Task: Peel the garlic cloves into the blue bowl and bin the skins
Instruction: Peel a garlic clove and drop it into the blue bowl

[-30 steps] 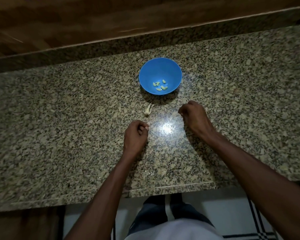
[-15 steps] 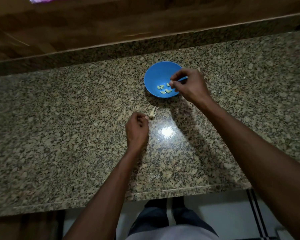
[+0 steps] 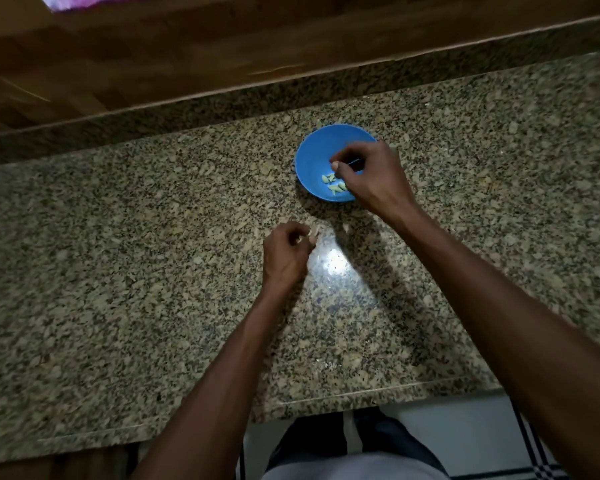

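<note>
while right hand (image 3: pixel 374 176) hovers over blue bowl (image 3: pixel 312 157) | left hand (image 3: pixel 286 254) fingers curled

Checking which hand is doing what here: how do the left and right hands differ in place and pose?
The right hand reaches over the blue bowl, fingertips above the peeled cloves; the left hand sits nearer, over bare granite counter. The right arm is stretched further out than the left. Both have curled fingers; what either holds is unclear.

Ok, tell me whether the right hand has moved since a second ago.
Yes. The right hand has gone from the counter forward to over the blue bowl, fingertips above the peeled cloves.
</note>
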